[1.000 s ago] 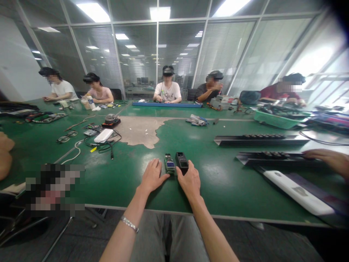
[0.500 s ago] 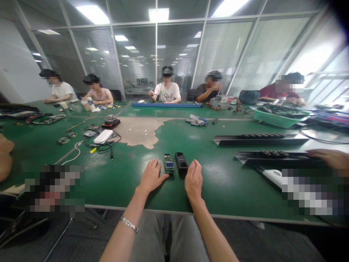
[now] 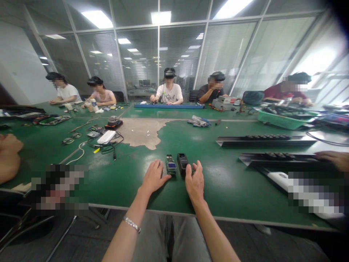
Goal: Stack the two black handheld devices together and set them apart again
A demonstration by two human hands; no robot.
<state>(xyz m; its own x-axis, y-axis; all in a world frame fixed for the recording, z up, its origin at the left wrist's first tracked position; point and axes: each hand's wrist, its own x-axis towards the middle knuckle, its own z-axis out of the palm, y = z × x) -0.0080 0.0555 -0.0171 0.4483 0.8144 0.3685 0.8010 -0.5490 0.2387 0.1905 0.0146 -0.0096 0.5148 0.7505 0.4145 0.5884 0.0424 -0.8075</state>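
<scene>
Beyond the right hand (image 3: 195, 181) and black case (image 3: 182, 162), a shirt (image 3: 177, 91) bears blurred lettering (image 3: 169, 96).

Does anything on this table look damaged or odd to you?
Yes. The green tabletop has a pale, jagged-edged patch left of the picture's centre, as if its covering had torn away. Nearer, a circuit board lies exposed beside a black casing.

I'm moving my R hand (image 3: 195, 182) off the blk casing (image 3: 182, 162) it was straddling approx. 1 s ago; it's opening its fingers, closed together 0.5 s ago, w/ the thumb nearing the casing's R edge, contact unclear. Opp. co-worker's hand (image 3: 153, 98), raised 0.5 s ago, is lowering twd. the blue bar (image 3: 169, 106). My cam's turning slightly L.
</scene>
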